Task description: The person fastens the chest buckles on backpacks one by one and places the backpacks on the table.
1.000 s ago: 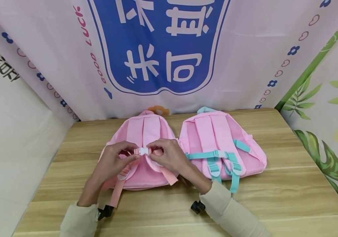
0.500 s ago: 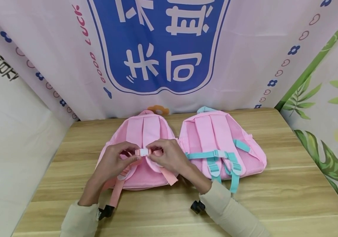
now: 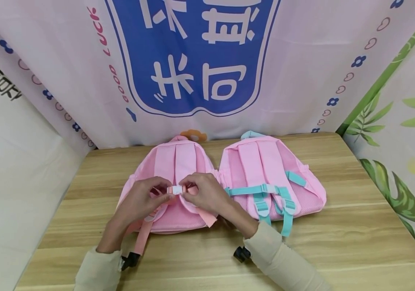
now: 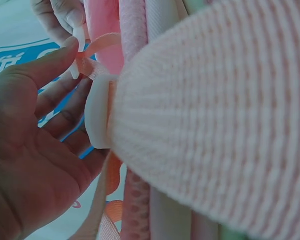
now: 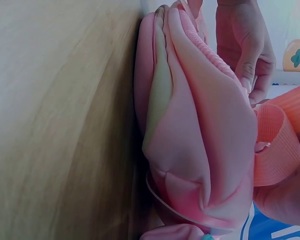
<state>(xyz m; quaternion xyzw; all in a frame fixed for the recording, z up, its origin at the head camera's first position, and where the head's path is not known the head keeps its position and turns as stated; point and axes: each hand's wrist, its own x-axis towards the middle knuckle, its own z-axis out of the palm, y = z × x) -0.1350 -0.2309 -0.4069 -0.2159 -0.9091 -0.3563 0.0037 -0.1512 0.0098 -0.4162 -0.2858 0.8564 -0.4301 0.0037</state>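
Note:
A pink backpack (image 3: 167,218) lies on its front, shoulder straps up, on the left side of the table. Across its straps sits a white side-release buckle (image 3: 177,190) on peach webbing, its two halves together. My left hand (image 3: 143,198) pinches the buckle's left end between thumb and fingertips. The right hand (image 3: 207,194) pinches the opposite end. In the left wrist view the buckle (image 4: 78,50) is seen edge-on between both hands' fingertips. A loop of peach webbing (image 5: 272,145) stands beside the right hand (image 5: 285,202) in the right wrist view.
A second pink backpack (image 3: 244,165) with teal webbing lies right beside the first, its white chest buckle (image 3: 271,188) fastened. Both rest on a wooden table (image 3: 193,262). A printed cloth (image 3: 302,81) hangs behind the table's back edge.
The buckle's halves have come closer together between my fingertips, and the buckle has shifted slightly toward me. Both hands keep their pinch; the backpacks stay in place.

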